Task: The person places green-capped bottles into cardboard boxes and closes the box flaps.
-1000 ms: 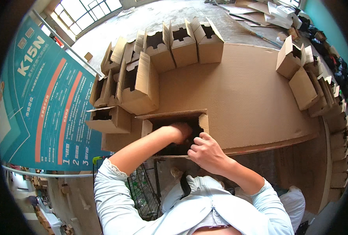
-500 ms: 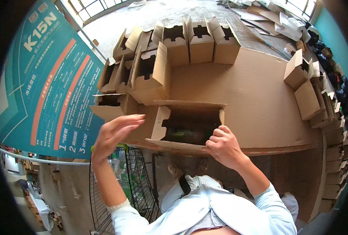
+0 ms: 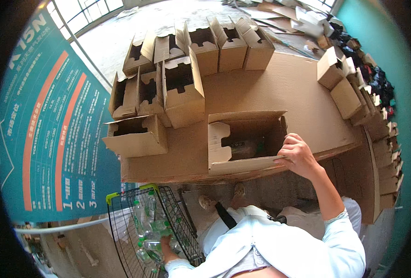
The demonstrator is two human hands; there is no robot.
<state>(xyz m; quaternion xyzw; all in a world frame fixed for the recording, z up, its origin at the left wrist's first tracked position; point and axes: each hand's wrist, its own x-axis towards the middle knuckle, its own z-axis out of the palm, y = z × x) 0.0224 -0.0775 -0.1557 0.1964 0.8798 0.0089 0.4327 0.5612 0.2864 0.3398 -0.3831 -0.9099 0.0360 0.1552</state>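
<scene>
An open cardboard box (image 3: 220, 166) stands near the table's front edge, its flaps raised. Inside its dark interior, something clear with a bit of green shows, looking like a plastic bottle (image 3: 244, 149). My right hand (image 3: 297, 153) is closed on the box's near right corner, fingers over the edge of the flap. Down to the left, my left hand (image 3: 167, 246) reaches into a black wire shopping cart (image 3: 114, 231) among clear plastic bottles (image 3: 139, 217) with green caps. Its fingers are partly hidden, so whether it grips a bottle does not show.
Several open cardboard boxes (image 3: 184, 104) stand along the left and far side of the cardboard-covered table (image 3: 261, 92). More boxes (image 3: 346, 97) line the right, by the green wall. A teal banner (image 3: 52, 139) rises at the left, beside the cart's green-trimmed rim.
My left hand has dropped from beside the box into the cart. The view has shifted, and my right hand stays on the box's near right corner.
</scene>
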